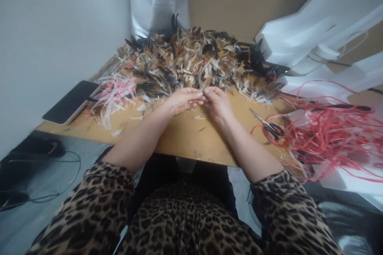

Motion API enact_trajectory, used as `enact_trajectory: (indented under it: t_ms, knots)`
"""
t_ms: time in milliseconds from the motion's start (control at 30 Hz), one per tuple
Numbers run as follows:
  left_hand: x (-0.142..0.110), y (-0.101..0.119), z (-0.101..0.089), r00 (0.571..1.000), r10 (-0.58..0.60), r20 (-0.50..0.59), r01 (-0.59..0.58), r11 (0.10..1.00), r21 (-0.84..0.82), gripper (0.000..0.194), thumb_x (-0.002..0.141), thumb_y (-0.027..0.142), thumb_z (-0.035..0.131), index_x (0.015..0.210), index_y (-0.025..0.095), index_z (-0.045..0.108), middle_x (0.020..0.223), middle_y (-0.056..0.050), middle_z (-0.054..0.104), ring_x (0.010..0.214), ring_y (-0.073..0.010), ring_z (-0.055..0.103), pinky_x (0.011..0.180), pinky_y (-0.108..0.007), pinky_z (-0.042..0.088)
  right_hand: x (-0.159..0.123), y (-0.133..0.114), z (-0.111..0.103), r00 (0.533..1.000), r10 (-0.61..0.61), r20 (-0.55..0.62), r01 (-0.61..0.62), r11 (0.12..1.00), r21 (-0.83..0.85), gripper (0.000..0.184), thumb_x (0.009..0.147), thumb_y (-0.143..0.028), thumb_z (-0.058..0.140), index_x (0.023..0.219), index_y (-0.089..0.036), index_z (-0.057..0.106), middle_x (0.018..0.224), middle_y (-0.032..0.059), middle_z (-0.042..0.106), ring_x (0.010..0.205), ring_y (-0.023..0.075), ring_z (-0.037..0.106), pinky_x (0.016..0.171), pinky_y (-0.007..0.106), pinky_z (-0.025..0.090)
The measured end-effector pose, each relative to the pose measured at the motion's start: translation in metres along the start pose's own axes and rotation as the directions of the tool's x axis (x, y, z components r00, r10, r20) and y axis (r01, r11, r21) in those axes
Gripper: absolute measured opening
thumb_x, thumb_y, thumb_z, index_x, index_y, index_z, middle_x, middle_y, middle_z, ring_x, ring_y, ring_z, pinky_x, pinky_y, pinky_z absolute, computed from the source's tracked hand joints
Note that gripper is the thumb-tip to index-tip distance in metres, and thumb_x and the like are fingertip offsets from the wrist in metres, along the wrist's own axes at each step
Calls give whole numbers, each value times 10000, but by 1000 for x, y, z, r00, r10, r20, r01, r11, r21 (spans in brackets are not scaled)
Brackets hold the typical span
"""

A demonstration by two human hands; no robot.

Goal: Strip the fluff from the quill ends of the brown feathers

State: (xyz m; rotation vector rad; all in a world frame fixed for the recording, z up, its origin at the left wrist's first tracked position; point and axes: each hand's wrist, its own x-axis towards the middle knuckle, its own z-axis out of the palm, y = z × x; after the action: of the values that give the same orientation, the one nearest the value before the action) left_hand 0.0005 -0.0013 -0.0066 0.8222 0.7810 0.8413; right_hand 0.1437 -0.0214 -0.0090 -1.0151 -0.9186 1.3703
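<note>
Through the head camera I see the left hand [188,101] and the right hand [217,103] together over the counter [191,139], fingertips meeting. On each, the thumb is pinched toward the fingers, the rest loosely curled. Whatever sits between the tips is too small for me to make out. Just beyond them, brown and black feathers [191,55] lie heaped across the far part of the counter. Behind the heap I see an upright white bag [158,6] lettered PPGZ; I cannot tell what it contains. To the right, tangled red strands [329,135] lie partly over white packaging [344,177], with scissors [263,122] near them. On the left, pink and white strips [115,93] lie beside a phone [72,101].
</note>
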Motion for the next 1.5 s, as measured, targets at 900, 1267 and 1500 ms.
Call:
enact_trajectory:
  t_ms: [900,1267,1500]
  knots:
    - [2,-4,2,987,152,-49,-138,965,223,123,722,140,714,824,93,664,695,-57,703,581,-79,648,556,-156,478,-1,2,0,999,-20,-46,20,1000,-1,332,568,-364,801,621,-194,521,499,-67,536,444,72,469,448,200,362]
    - [-1,2,-4,997,58,55,-67,981,180,233,716,246,739,884,88,704,845,-117,728,678,-130,689,581,-189,512,1,0,-5,999,34,8,-35,997,68,371,532,-352,825,581,-177,501,477,-74,494,443,54,434,442,188,333]
    - [0,-1,1,995,102,-9,-95,952,290,188,679,211,753,813,91,700,781,-108,727,624,-125,674,557,-198,503,1,4,-4,1000,12,-9,-12,1000,-6,354,564,-359,806,597,-183,500,473,-64,524,427,63,433,439,197,313]
